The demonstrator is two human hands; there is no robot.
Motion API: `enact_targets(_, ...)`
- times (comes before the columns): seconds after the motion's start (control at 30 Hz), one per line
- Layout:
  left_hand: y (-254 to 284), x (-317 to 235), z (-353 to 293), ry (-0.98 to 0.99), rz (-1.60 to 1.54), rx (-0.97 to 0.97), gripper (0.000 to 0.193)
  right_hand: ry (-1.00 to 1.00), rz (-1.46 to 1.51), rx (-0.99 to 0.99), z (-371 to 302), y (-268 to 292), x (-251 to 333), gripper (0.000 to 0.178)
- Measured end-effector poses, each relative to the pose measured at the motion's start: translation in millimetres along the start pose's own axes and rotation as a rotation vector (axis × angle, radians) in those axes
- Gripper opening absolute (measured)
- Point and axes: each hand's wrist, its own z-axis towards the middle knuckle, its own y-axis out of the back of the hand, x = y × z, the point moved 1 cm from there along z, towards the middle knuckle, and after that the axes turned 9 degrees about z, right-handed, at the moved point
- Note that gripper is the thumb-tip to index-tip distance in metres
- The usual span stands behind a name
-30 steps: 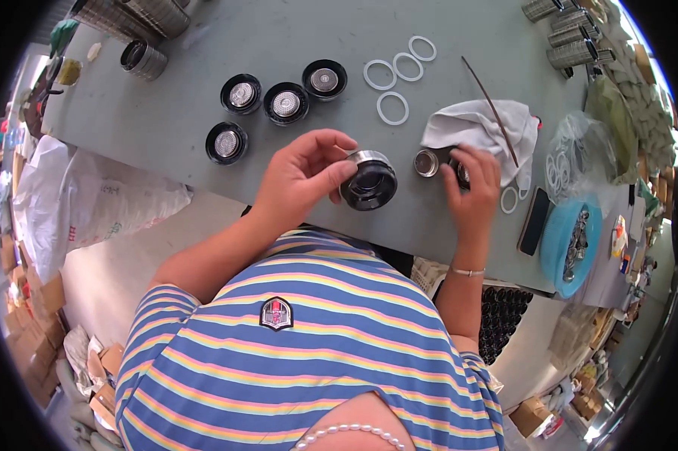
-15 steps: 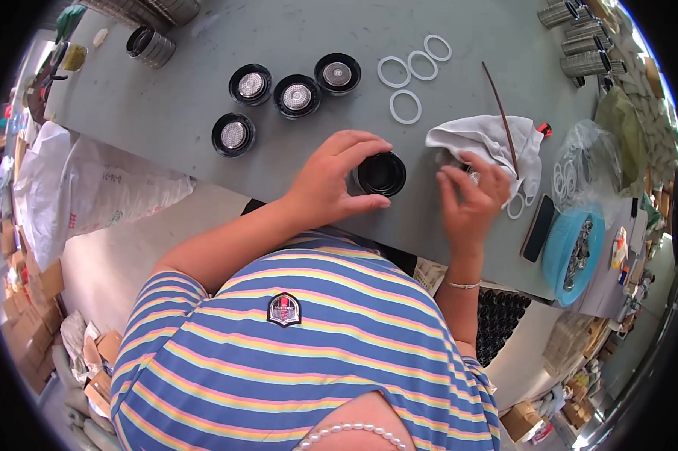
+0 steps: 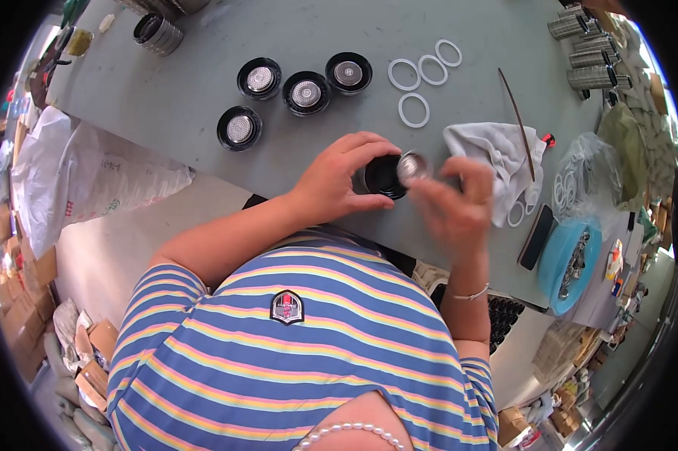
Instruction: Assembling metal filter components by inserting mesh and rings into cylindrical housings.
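Note:
My left hand [image 3: 346, 174] is wrapped round a black round cup-like lid [image 3: 382, 179] that stands on the table with its hollow side up. At the lid's right rim, a small silver round strainer [image 3: 412, 168] is pinched in the fingers of my right hand [image 3: 459, 204], which is blurred by motion. Beyond my left hand stand several like black lids [image 3: 306, 93], each with a silver perforated disc in its middle. White sealing rings [image 3: 414, 110] lie to the right of these lids.
A white cloth [image 3: 480, 150] lies right of my hands, with a thin brown stick [image 3: 518, 124] across it. Farther right are a dark flat bar [image 3: 536, 237], a blue basin [image 3: 563, 289] of metal parts and a clear bag [image 3: 588, 169] of rings. Metal cylinders [image 3: 591, 77] stand at the far right.
My right hand has moved left from beside the cloth to the black lid, bringing the silver strainer to its rim. My left hand stays round the lid. The whole view has shifted slightly.

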Motion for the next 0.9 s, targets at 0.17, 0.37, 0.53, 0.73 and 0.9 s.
enact_targets(0.17, -1.0, 2.7, -0.2, -0.032, 0.031, -0.008, 0.070, 0.008, -0.084, 0.132, -10.0, -20.8, 15.7, 0.018)
enact_targets(0.37, -0.4, 5.8, -1.4, -0.061, 0.082, -0.003, 0.070, -0.052, -0.095, 0.289, -8.4, -21.3, 23.3, 0.032)
enact_targets(0.53, -2.5, 9.7, 0.9, -0.079, 0.023, -0.008, 0.074, -0.079, -0.142, 0.329, 3.6, -26.8, 41.0, 0.031)
enact_targets(0.73, 12.9, -5.7, 9.4, -0.042, 0.010, -0.009, 0.071, -0.130, 0.259, 0.124, -2.0, -1.8, -5.2, 0.025)
enact_targets(0.9, 46.4, 18.3, -4.4, 0.371, -0.565, -0.128, 0.046, -0.419, -0.198, -0.140, -29.7, 26.6, -75.2, 0.032)
